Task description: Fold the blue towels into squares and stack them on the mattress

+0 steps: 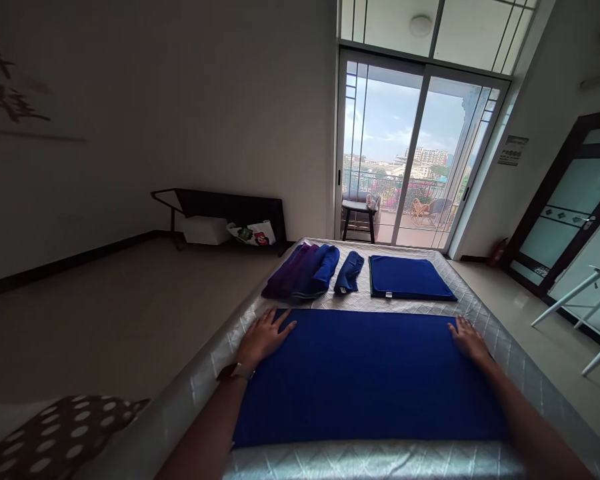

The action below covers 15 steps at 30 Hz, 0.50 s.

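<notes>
A blue cloth (370, 380) lies spread flat across the quilted mattress (360, 463). On its far left corner rests my left hand (265, 339), fingers spread, with a band round the wrist. My right hand (471, 340) lies on the far right corner, its fingers stretched out along the edge. Neither hand grips anything. Beyond the cloth, a neatly folded blue cloth (411, 277) with a small white tag sits at the right. Left of it is a small crumpled or rolled blue cloth (349, 272). Farther left lies a pile of blue and purple cloths (303, 272).
A brown pillow with white dots (60, 437) is at the lower left. Against the wall stands a dark bench (230, 203) with a white box and a bag beneath. Behind the mattress are sliding glass doors (380, 133). A white-legged stool or table (575, 300) stands right.
</notes>
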Tool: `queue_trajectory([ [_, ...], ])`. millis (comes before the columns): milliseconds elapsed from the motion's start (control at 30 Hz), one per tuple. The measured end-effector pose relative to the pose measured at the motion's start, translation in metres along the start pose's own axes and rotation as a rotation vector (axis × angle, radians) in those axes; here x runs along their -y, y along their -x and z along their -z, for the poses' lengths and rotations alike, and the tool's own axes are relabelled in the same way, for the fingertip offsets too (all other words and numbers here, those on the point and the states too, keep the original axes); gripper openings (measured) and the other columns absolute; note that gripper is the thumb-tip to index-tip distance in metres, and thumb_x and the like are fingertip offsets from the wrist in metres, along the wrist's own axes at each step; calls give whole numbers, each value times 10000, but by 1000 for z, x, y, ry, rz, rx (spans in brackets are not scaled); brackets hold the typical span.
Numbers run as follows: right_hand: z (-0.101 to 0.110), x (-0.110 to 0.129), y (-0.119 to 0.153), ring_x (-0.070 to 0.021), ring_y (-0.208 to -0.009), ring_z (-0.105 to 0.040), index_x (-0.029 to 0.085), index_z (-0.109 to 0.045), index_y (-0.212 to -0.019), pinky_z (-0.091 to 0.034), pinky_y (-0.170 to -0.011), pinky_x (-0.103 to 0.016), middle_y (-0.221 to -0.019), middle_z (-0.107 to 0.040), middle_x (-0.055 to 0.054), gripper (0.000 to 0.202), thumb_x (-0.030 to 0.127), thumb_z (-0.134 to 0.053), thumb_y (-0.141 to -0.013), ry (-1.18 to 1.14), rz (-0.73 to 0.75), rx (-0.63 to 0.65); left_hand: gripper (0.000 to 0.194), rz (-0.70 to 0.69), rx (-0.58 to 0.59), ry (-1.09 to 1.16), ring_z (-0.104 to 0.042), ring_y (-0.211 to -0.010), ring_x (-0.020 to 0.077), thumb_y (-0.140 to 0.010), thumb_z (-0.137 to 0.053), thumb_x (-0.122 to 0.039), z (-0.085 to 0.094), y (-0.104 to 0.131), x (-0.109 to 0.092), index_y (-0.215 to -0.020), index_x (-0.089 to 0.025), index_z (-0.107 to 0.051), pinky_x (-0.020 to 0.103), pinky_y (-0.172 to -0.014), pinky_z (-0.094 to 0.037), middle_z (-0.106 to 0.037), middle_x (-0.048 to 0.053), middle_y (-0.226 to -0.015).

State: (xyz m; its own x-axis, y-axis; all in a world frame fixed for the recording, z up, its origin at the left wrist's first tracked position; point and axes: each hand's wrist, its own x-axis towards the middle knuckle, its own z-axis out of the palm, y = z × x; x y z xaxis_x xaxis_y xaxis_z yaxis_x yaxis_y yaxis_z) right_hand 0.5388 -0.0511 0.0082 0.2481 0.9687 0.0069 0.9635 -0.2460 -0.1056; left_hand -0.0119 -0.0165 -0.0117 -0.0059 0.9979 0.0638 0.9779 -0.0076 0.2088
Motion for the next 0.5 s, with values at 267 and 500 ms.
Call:
queue_trajectory([
  [267,3,-4,-1,-239,-1500,-216,13,-266,-1542,-191,-1218,-448,-1610,-267,-161,671,388,-156,-997,37,-108,-9,715,-5,-4,-8,-265,-1489,309,-931,-312,-629,-2,-2,1,-1516,-225,-390,492,-1192,-219,-339,140,-1599],
  [500,18,59,9,-254,-1492,-245,36,-385,-1503,-109,-1232,-431,-1577,-338,-169,586,217,-254,-961,62,-18,-68,716,26,31,-39,-235,-1500,306,-947,-272,-626,4,0,-7,-1536,-225,-344,495,-1198,-208,-311,136,-1611],
])
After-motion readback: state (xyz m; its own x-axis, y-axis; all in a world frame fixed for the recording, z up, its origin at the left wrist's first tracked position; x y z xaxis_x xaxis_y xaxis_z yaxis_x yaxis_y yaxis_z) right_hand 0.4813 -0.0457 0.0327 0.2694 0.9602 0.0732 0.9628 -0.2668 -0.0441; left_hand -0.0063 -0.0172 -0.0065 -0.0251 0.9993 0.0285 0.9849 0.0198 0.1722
